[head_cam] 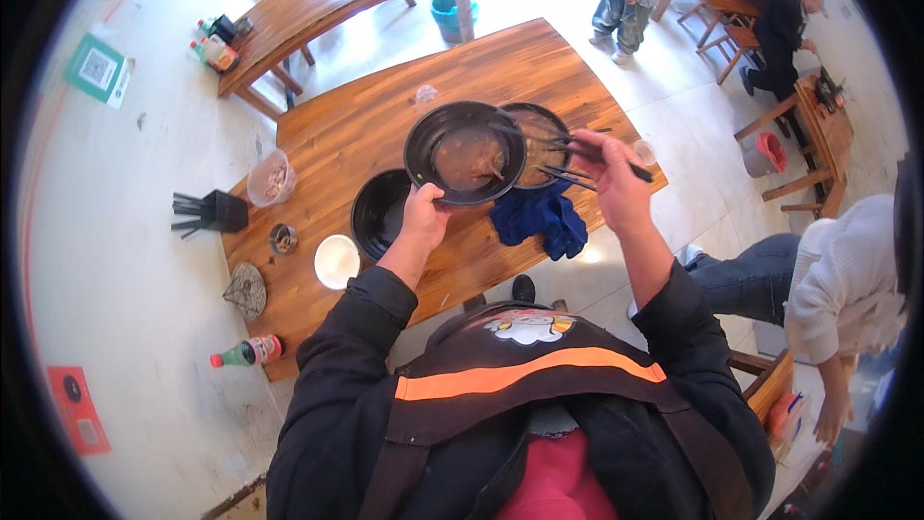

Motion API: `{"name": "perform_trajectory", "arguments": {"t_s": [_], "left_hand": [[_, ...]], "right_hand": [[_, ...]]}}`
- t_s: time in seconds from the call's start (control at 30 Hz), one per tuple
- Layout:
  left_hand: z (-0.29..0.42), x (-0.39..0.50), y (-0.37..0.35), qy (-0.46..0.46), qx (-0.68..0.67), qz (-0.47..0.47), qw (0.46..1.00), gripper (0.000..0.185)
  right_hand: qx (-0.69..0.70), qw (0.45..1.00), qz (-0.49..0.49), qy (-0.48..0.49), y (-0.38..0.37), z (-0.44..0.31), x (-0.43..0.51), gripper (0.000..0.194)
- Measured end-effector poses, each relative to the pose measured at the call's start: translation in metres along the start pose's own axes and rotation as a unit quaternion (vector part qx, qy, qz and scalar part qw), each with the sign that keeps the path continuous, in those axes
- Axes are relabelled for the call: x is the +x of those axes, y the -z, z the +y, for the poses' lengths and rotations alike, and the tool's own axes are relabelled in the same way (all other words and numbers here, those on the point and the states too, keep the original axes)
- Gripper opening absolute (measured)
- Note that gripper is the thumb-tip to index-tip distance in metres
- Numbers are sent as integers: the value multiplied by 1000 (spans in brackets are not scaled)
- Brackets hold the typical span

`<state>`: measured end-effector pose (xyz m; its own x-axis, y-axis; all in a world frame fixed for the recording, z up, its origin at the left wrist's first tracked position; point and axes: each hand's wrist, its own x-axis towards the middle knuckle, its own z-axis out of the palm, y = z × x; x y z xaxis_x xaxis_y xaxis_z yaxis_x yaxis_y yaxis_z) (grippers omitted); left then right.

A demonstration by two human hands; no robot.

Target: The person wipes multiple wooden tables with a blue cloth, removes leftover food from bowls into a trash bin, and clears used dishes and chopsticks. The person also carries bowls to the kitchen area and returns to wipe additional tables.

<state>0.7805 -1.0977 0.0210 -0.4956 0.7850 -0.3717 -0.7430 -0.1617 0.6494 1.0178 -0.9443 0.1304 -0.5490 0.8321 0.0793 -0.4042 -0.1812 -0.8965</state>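
My left hand [424,220] grips the near rim of a black bowl [420,148] that holds brownish broth and food scraps. Several black chopsticks [574,179] are in my right hand [615,177], slightly blurred, with their tips pointing left over a second black bowl [538,107]. That bowl also contains broth, and the held bowl partly covers it. A third black bowl [367,220], dark inside, sits on the table behind my left hand. Close to the second bowl, a crumpled dark blue cloth [541,220] lies at the table's near edge.
On the wooden table [325,137] are a white tub [337,262], a clear plastic container [273,179], a small metal cup [283,238], a chopstick holder [225,211] and a bottle [261,350]. A person in a light sweater [837,289] is at the right. Two other people are farther off.
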Motion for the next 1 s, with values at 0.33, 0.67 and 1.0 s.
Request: {"name": "perform_trajectory", "arguments": {"t_s": [0.33,0.67,1.0], "left_hand": [[79,-56,50,-82,13,35,996,36],[139,-110,77,-160,-17,84,983,36],[125,-104,92,-134,-59,85,986,36]], "right_hand": [[-304,943,-67,123,-27,71,-13,23],[-480,645,-550,224,-108,181,-38,20],[-661,607,-379,227,-67,111,7,67]]}}
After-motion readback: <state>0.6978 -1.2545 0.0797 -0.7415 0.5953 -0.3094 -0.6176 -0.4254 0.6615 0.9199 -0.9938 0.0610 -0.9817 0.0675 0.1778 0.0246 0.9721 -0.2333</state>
